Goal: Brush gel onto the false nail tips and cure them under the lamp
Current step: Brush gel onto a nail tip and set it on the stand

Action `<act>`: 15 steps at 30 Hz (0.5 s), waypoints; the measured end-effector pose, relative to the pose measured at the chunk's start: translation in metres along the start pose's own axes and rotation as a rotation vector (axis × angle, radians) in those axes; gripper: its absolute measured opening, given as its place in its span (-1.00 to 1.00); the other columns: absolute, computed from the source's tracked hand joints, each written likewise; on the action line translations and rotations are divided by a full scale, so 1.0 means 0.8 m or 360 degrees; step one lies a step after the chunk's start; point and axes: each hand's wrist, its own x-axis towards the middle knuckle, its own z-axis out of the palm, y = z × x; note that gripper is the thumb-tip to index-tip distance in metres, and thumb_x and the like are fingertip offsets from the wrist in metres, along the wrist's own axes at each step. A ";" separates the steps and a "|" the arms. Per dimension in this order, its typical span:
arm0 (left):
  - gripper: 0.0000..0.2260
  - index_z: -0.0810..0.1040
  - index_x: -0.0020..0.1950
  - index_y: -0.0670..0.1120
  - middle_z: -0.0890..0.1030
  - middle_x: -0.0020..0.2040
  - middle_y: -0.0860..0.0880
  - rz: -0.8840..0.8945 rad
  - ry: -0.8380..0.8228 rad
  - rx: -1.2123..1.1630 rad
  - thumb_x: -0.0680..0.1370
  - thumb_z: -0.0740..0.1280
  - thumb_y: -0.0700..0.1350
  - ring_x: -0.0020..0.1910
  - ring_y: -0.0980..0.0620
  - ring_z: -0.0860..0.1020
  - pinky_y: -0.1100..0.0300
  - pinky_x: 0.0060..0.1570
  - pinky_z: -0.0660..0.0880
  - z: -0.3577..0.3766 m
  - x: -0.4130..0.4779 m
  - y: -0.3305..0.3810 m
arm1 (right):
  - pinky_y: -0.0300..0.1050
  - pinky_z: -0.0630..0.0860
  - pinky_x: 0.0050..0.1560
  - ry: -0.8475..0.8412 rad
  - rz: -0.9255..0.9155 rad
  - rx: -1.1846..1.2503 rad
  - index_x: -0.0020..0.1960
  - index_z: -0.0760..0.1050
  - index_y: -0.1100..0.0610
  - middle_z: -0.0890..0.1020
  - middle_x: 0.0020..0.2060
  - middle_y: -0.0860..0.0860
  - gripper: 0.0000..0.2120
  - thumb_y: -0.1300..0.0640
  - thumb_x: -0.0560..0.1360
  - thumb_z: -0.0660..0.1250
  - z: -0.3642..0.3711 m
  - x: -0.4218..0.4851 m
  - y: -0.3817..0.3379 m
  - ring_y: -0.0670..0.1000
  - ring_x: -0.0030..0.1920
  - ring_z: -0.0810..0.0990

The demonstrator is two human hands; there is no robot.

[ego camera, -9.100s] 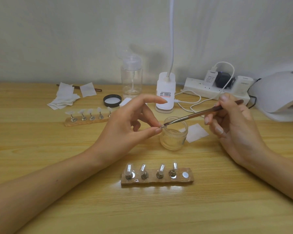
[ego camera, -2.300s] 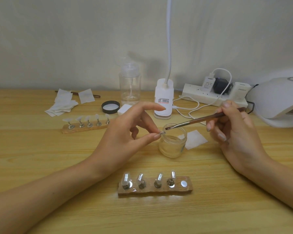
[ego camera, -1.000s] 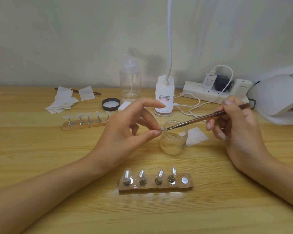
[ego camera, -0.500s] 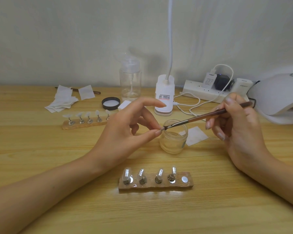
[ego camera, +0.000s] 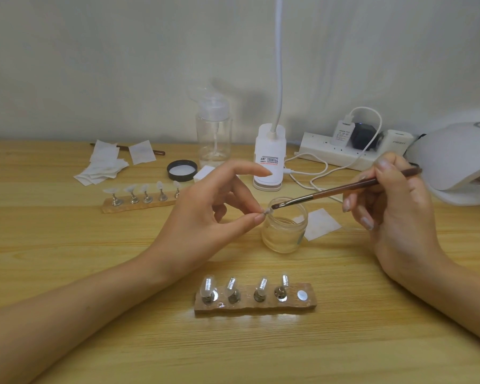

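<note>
Coating one nail tip (ego camera: 267, 211), apparently the last of the near set.
Left hand (ego camera: 203, 217): thumb and finger pinch the tip over the gel jar (ego camera: 284, 231) rim. Right hand (ego camera: 394, 214): grips brush (ego camera: 341, 190), bristles on tip. In front of jar: holder (ego camera: 255, 302), four glossy tips, one peg bare. Left of jar: second holder (ego camera: 139, 204), five tips, likely uncoated. Right of jar: lamp (ego camera: 455, 162); curing judged outstanding.
</note>
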 end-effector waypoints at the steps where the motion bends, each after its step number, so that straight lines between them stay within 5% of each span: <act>1: -0.63 0.53 0.26 0.05 0.67 -0.18 0.08 0.0000 -0.0001 0.0002 0.49 0.47 -0.18 -0.10 0.05 0.67 -0.08 -0.33 0.36 0.000 0.000 0.000 | -0.31 0.32 -0.54 -0.0008 -0.0008 0.0026 -0.24 0.45 -0.03 0.60 -0.45 0.07 -0.71 0.07 0.63 0.12 0.000 0.000 0.000 -0.05 -0.60 0.30; 15: -0.63 0.53 0.27 0.05 0.67 -0.18 0.09 -0.0011 -0.0006 0.0019 0.50 0.47 -0.19 -0.08 0.06 0.67 -0.09 -0.32 0.37 -0.001 -0.001 0.001 | -0.30 0.31 -0.55 -0.0044 0.0022 -0.0073 -0.22 0.42 0.03 0.59 -0.45 0.10 -0.74 0.08 0.63 0.12 0.001 -0.001 0.000 -0.05 -0.60 0.30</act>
